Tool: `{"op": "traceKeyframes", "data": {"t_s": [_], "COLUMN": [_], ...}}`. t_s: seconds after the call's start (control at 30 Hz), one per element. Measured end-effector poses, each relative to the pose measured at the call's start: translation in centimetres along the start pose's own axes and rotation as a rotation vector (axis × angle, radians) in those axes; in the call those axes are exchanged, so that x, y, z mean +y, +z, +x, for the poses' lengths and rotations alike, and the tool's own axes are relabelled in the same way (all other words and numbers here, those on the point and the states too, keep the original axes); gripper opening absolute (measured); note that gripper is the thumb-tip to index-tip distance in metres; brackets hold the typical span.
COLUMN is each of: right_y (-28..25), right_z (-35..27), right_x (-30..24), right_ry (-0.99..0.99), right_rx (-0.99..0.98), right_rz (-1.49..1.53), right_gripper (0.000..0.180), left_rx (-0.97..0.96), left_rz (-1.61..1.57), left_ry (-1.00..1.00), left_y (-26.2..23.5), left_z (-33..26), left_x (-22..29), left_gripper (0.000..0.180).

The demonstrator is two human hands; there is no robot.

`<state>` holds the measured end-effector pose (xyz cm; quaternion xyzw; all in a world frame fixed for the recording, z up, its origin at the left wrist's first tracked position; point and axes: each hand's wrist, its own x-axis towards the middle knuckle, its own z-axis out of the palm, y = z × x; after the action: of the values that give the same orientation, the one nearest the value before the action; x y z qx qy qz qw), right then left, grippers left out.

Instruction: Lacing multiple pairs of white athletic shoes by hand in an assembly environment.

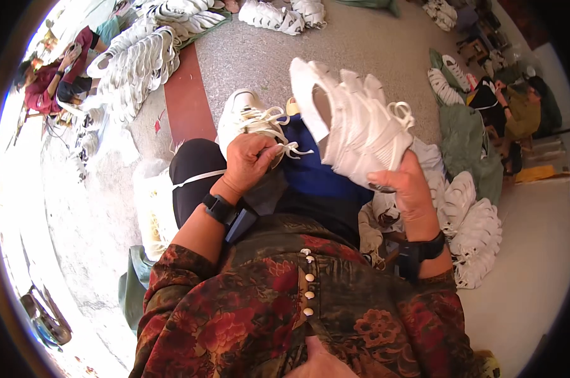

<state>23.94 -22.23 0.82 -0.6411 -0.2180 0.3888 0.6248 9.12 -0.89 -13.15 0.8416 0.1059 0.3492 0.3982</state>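
A white shoe upper (239,104) with loose cream laces (263,120) rests over my lap. My left hand (252,162) is closed at its near end; its curled fingers hide the exact grip. To the right, my right hand (408,183) grips a bundle of nested white shoe uppers (360,129) by its near end, thumb on top. The bundle is raised and tilted, its far end toward the upper left, and a looped lace hangs at its right side. A blue cloth (316,157) lies across my lap beneath the bundle.
Stacked white uppers (477,233) lie beside my right leg, near a green sack (467,145). A large pile of uppers (137,69) spreads at the far left, and another row (272,17) lies ahead. Seated people work at left (42,91) and right (521,113).
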Motion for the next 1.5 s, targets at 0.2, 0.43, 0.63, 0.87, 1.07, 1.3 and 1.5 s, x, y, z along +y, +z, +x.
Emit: {"op": "traceKeyframes", "data": {"t_s": [0.2, 0.43, 0.63, 0.87, 1.07, 1.3, 1.5], "right_y": [5.1, 5.1, 4.8, 4.8, 5.5, 5.2, 5.3], "right_z": [2.7, 5.3, 7.6, 9.2, 8.7, 8.9, 8.7], "right_x": [4.3, 3.5, 3.0, 2.9, 2.8, 2.5, 3.0], "right_ry": [-0.06, 0.146, 0.393, 0.463, 0.402, 0.497, 0.494], "right_rx": [-0.304, -0.573, -0.674, -0.733, -0.723, -0.687, -0.697], "right_rz": [-0.532, -0.522, -0.452, -0.431, -0.38, -0.388, -0.339], "right_gripper": [0.076, 0.089, 0.094, 0.088, 0.089, 0.091, 0.092], "left_rx": [-0.135, -0.344, -0.453, -0.255, -0.044, -0.051, -0.046], "left_rz": [-0.258, -0.801, -0.677, -0.499, -0.569, -0.664, -0.618], "left_ry": [0.04, -0.131, -0.115, -0.061, -0.031, -0.161, -0.183], "left_y": [-0.2, -0.2, 1.4, 3.1, 2.8, 2.2, 1.6], "left_z": [0.6, -0.4, -0.9, -1.3, -1.1, -1.0, -0.3], "left_x": [-1.4, -3.2, -5.5, -5.5, -5.0, -4.0, -3.5], "left_gripper": [0.022, 0.028, 0.026, 0.02, 0.016, 0.013, 0.008]}}
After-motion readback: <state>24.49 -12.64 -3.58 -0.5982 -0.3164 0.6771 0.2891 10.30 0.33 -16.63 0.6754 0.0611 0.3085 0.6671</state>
